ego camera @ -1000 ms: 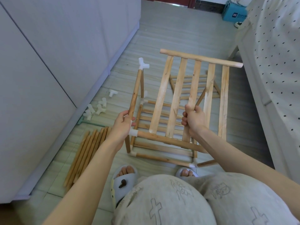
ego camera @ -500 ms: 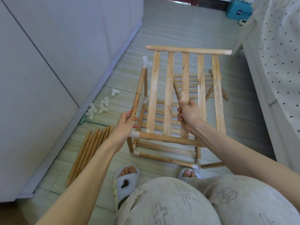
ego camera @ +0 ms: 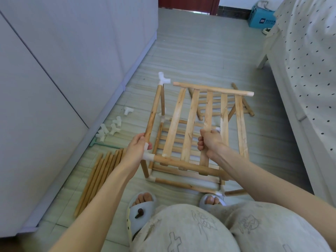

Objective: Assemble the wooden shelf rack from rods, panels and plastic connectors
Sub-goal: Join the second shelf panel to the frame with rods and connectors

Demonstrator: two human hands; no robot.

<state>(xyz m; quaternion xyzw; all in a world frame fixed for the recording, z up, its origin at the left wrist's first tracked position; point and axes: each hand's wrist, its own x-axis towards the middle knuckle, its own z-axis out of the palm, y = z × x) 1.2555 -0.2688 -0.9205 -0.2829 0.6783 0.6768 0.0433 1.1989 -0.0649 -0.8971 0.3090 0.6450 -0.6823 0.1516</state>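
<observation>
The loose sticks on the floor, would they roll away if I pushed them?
Probably. The loose sticks look round and smooth on a hard tiled floor, so a sideways push should roll them. They look stiff, likely light, and being bundled may slow them.

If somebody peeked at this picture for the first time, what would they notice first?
Probably the half-built wooden shelf rack on the floor in the middle, with a slatted wooden panel tilted over it. The right hand grips a slat, and the left hand grips a corner rod. To the left lie a bundle of spare wooden rods and small white plastic connectors.
</observation>
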